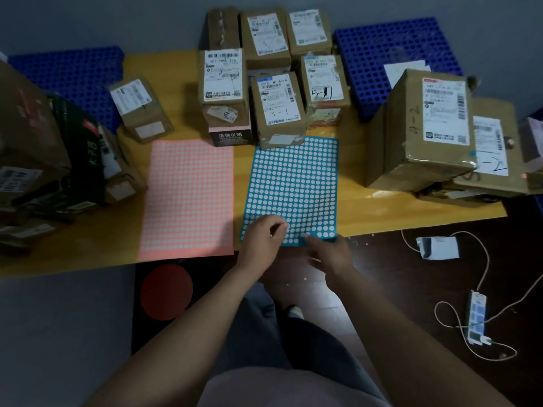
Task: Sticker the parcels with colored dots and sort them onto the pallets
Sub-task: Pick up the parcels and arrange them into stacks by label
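A blue sticker sheet (293,186) with white dots lies on the yellow table (382,207), its near edge over the table's front. My left hand (263,239) rests on the sheet's near left corner, fingers curled and pinching at a dot. My right hand (329,254) holds the sheet's near edge from below, thumb on top. A pink sticker sheet (189,195) lies to the left. Cardboard parcels (276,107) with white labels stand behind the sheets. A large parcel (426,127) marked 4-2 sits on the right.
Blue perforated pallets lie at the back left (73,71) and back right (390,54). A small parcel (141,108) and a stack of boxes (44,160) crowd the left. A red stool (166,290) stands under the table. A power strip (476,318) with cables lies on the floor.
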